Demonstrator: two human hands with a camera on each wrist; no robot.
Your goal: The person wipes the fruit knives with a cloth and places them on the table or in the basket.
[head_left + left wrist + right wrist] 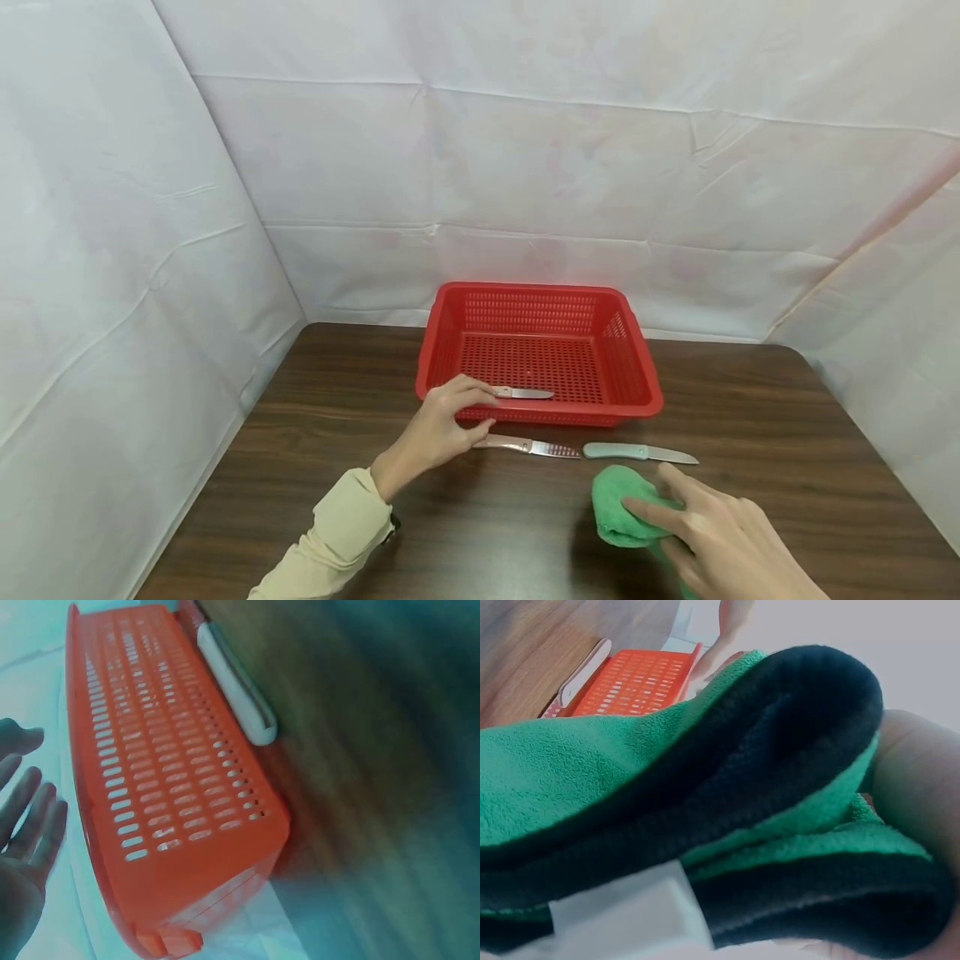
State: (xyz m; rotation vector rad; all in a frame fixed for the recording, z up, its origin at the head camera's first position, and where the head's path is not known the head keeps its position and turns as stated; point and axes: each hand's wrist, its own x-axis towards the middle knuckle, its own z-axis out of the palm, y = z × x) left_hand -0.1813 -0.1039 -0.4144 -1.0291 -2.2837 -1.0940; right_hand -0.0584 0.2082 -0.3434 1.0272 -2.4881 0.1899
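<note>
My left hand (450, 417) is over the near left rim of the red plastic basket (637, 408), thumb and fingers apart. In the left wrist view its fingers (37, 817) are spread beside the basket wall. A small knife (528, 393) shows inside the basket's near side, its handle end overlapped by my left fingertips in the head view. Just in front of the basket, a knife with a pale pinkish handle (510, 443) lies on the table. My right hand (720, 525) grips a bunched green cloth (618, 508), which has dark edging and a white tag (630, 915).
A knife with a mint-green handle (615, 451) lies to the right of the pinkish one, blade pointing right. The dark wooden table (337, 375) has rounded far corners. White sheets (525, 167) hang behind it and on both sides.
</note>
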